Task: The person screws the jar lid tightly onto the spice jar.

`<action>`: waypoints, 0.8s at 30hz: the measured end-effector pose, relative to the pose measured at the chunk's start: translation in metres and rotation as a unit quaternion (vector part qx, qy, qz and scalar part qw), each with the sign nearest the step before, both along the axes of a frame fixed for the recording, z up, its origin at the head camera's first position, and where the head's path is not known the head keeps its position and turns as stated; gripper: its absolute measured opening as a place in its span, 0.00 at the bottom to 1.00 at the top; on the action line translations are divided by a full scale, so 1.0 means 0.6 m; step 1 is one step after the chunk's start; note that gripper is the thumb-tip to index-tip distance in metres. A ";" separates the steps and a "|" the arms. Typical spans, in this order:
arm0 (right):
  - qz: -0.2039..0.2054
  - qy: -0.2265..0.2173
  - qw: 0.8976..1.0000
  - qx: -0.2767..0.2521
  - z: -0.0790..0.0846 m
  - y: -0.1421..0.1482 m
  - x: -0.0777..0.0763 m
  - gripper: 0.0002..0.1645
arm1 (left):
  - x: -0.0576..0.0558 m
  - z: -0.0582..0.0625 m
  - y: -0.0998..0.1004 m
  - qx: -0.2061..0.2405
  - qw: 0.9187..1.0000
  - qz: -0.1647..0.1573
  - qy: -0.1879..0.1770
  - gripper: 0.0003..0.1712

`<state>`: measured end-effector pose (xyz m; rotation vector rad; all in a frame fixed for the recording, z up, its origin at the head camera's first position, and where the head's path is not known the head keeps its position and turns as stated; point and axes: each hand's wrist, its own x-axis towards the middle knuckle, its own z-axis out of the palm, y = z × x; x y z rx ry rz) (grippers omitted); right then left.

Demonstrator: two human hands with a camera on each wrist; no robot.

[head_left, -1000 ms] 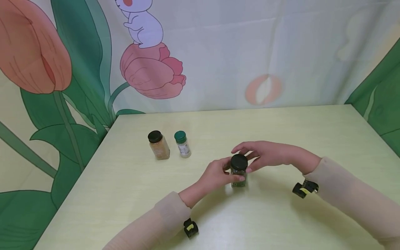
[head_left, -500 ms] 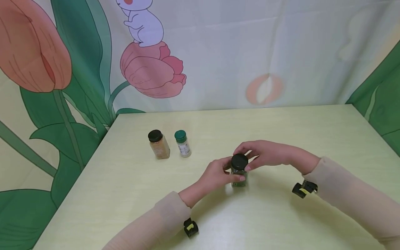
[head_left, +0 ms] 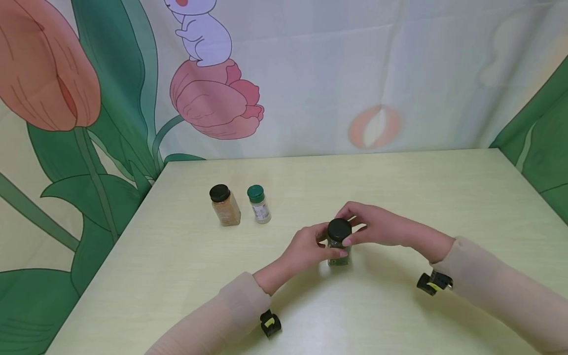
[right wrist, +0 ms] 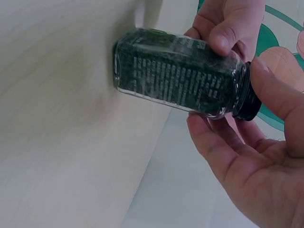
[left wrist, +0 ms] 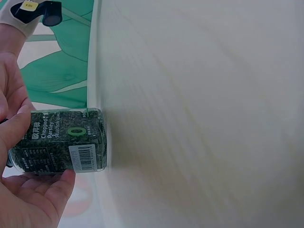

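A clear jar of chopped parsley (head_left: 339, 261) with a black lid (head_left: 339, 230) stands upright on the table in front of me. My left hand (head_left: 309, 245) grips the jar's body from the left, thumb across its near side. From the right, my right hand (head_left: 379, 226) pinches the lid, with the thumb on its near side and the fingers behind. The right wrist view shows that thumb pressed to the lid (right wrist: 248, 97) and fingertips touching the jar's shoulder. A printed label and a barcode sticker (left wrist: 83, 157) show on the glass in the left wrist view.
Farther back on the left stand a black-lidded jar of tan powder (head_left: 228, 211) and a smaller green-capped shaker (head_left: 261, 209), side by side. The pale table (head_left: 421, 182) ends at a curtain (head_left: 306, 98) printed with flowers and a rabbit.
My right hand has closed in on the lid, its thumb moving left onto the near side and its wrist lowering slightly. The left hand and the jar have stayed in place.
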<state>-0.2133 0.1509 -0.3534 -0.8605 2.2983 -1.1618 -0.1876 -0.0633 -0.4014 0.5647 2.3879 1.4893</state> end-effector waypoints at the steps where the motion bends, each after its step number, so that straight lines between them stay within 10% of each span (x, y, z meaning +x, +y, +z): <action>1: -0.006 0.001 1.000 -0.001 -0.001 0.000 0.001 0.22 | 0.000 0.000 0.000 0.000 1.000 -0.001 0.001 0.31; 24: -0.081 0.023 0.996 -0.035 -0.021 -0.011 0.027 0.22 | -0.002 0.000 0.001 -0.008 1.000 0.000 0.008 0.29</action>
